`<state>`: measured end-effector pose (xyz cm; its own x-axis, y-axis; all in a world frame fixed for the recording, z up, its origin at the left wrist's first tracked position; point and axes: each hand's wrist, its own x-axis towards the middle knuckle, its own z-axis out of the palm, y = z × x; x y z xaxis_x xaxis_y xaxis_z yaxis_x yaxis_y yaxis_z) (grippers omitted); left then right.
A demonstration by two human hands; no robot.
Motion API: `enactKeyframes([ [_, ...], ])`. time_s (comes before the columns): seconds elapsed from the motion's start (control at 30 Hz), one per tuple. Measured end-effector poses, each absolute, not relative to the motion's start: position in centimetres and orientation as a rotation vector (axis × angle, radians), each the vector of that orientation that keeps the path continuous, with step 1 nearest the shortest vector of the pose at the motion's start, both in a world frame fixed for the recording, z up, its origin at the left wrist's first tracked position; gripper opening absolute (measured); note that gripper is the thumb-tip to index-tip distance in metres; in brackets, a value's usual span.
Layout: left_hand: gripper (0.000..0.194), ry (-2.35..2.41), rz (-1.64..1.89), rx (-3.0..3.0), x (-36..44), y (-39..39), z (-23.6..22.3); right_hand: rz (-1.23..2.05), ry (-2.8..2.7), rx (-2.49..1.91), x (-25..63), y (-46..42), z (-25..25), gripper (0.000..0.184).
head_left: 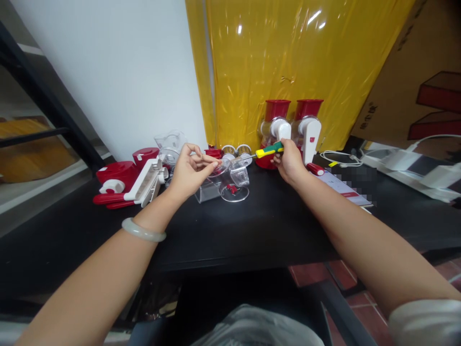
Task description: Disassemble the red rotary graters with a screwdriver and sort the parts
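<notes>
My right hand [290, 161] grips a screwdriver [269, 150] by its yellow and green handle. The thin shaft points left, toward a clear plastic grinder housing [239, 173] on the black table. Beside that housing, my left hand [190, 168] has its thumb and fingers drawn together in a pinch. Something reddish shows at the fingertips, too small to make out. A clear round base [235, 198] lies below the housing, with a small red part [232, 189] on it. Behind these stand two metal grater drums [244, 151] with white rims.
Two assembled red and white rotary graters [277, 110] stand at the back right. Red bases [117, 175] and white crank handles [146, 182] lie at the left. A tablet-like panel [338, 185], cable [342, 158] and power strip [410, 173] occupy the right side.
</notes>
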<state>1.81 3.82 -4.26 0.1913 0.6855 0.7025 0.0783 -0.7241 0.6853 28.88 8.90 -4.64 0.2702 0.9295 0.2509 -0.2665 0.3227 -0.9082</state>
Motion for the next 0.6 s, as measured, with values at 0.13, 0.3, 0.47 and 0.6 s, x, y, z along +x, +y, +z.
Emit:
enactKeyframes([
  [0.13,0.048,0.693,1.562,1.959,1.70,3.98,-4.36,0.957,-0.853,-0.848,28.67,9.00,-4.66,0.026],
  [0.3,0.049,0.687,1.579,1.958,1.68,4.06,-4.46,0.933,-0.873,-0.827,28.56,9.21,-4.83,0.031],
  [0.47,0.050,0.716,1.578,1.965,1.70,3.96,-4.41,0.853,-0.927,-0.863,28.87,9.36,-5.16,0.037],
  [0.6,0.050,0.721,1.579,1.962,1.77,3.82,-4.35,0.856,-0.939,-0.859,28.90,9.10,-5.06,0.036],
])
